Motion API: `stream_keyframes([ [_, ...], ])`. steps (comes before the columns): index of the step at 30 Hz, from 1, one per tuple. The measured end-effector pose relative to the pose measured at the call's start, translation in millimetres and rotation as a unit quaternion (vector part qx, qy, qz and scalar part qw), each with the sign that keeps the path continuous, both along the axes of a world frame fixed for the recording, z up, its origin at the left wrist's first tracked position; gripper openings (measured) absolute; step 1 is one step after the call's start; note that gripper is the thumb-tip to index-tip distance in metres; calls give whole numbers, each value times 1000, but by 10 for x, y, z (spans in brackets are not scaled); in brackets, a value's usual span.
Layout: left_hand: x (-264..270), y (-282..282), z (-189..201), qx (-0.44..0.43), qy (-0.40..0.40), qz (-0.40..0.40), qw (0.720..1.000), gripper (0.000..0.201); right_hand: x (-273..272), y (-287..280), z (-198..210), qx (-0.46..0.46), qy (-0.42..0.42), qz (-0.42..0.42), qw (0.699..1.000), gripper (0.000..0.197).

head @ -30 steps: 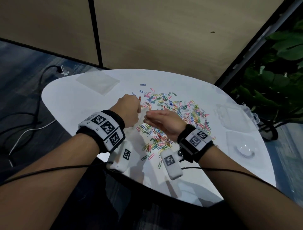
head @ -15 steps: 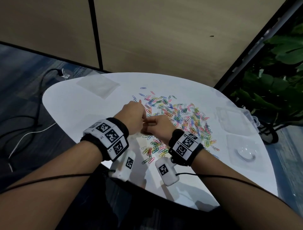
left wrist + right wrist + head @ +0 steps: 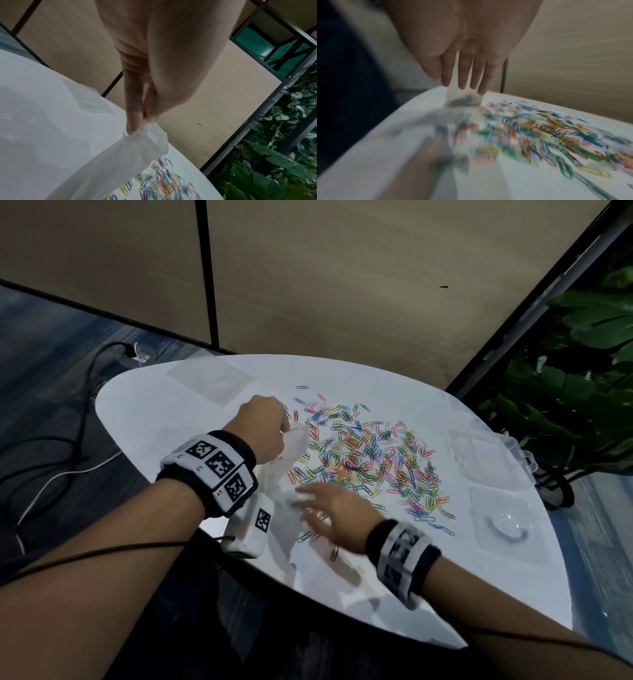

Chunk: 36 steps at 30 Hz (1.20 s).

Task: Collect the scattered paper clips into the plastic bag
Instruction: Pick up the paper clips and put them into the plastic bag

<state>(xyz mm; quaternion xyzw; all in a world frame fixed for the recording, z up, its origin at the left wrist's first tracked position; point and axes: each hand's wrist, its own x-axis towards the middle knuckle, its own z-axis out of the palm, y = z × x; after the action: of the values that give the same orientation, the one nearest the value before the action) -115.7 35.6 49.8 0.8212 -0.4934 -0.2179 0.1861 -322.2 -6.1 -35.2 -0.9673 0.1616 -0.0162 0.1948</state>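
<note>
Up top, the left hand [image 3: 262, 424] pinches the plastic bag [image 3: 130, 150] by its rim; below that pinch, the right hand [image 3: 337, 510], fingers spread, hovers beside the paper clips [image 3: 370, 463].

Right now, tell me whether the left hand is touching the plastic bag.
Touching. The left wrist view shows the left hand pinching the plastic bag's top edge.

Paper clips [image 3: 370, 460] multicoloured: red, blue, green, yellow, pink, scattered mid-table. Table [image 3: 144, 419] white. Plastic bag [image 3: 291, 450] translucent, milky-clear. Wristbands [image 3: 209, 470] black with white panels bearing black-and-white square codes. Plant [image 3: 589, 344] dark green beyond right edge.
</note>
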Motion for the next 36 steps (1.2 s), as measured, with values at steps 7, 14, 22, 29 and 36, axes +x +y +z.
stream_keyframes([
  [7,-47,12,27,9,0,-16,1000,36,-503,90,-683,-173,129,131,968,61],
  [14,-92,-57,6,22,-1,-25,999,35,-489,-347,-600,-130,183,-35,974,47],
  [22,-164,-120,-38,40,-7,-33,999,35,-178,-505,-426,-28,112,-187,976,16],
  [29,-205,-106,-82,79,16,-22,996,26,-251,-814,-86,443,-55,-476,758,11],
  [36,-332,-170,-124,69,65,-39,995,23,92,-635,372,672,-223,-363,606,33],
])
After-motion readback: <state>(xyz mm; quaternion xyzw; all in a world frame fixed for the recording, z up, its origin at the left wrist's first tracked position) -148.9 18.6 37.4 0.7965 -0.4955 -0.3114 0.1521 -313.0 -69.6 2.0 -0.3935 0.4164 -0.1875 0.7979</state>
